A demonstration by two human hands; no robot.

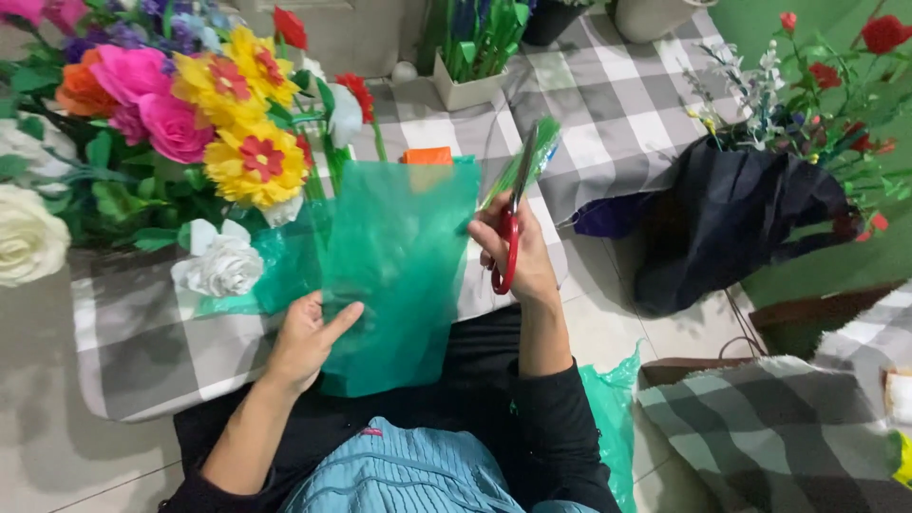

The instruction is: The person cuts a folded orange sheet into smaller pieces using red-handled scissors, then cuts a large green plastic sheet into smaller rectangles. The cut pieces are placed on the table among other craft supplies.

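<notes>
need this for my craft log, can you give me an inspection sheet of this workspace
surface: grey checked cloth over a pale tiled floor
job's things: green sheet held up; red-handled scissors
clutter: artificial flower bunch, white rose, orange item behind the sheet, white box of stems
grippers: left hand pinches the sheet's lower left edge; right hand grips the scissors
cables: nothing seen
surroundings: dark bag of flowers, checked cushion

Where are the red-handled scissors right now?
The scissors are in the right hand, centre of the head view, at the right edge of the green sheet.
</notes>
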